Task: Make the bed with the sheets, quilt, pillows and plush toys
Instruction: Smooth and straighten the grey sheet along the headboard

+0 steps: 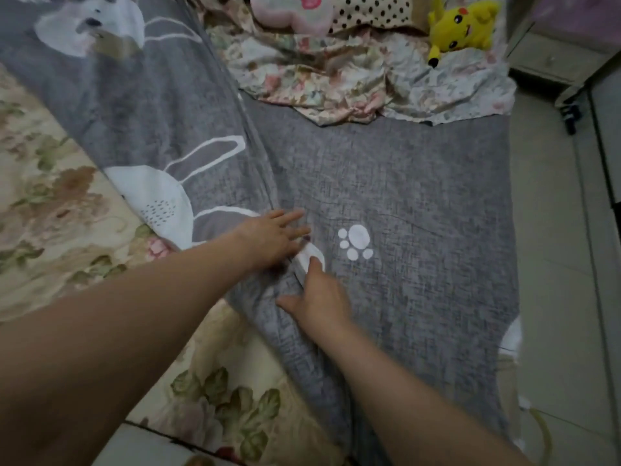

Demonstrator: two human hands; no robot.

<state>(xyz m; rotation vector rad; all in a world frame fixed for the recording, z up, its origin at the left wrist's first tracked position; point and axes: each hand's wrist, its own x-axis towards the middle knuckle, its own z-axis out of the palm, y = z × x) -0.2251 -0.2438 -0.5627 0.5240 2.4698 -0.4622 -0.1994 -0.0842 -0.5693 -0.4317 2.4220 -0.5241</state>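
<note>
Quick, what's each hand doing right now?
Left hand: open, flat on the grey quilt.
Right hand: open, fingers pressing the same quilt.

A person's left hand (274,238) lies flat, fingers spread, on a grey quilt (420,183), the right hand (319,299) just beside it with a forefinger on a white patch (311,257). A white paw print (356,242) sits just right of both hands. Well beyond them, a yellow plush toy (462,26) lies on a crumpled floral sheet (302,72).

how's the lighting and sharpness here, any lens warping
Head view: dim, flat light, no glare; soft throughout, the right hand smeared slightly on the grey rabbit-print quilt; head view's wide lens bows the pale tiled floor at the right edge.
</note>
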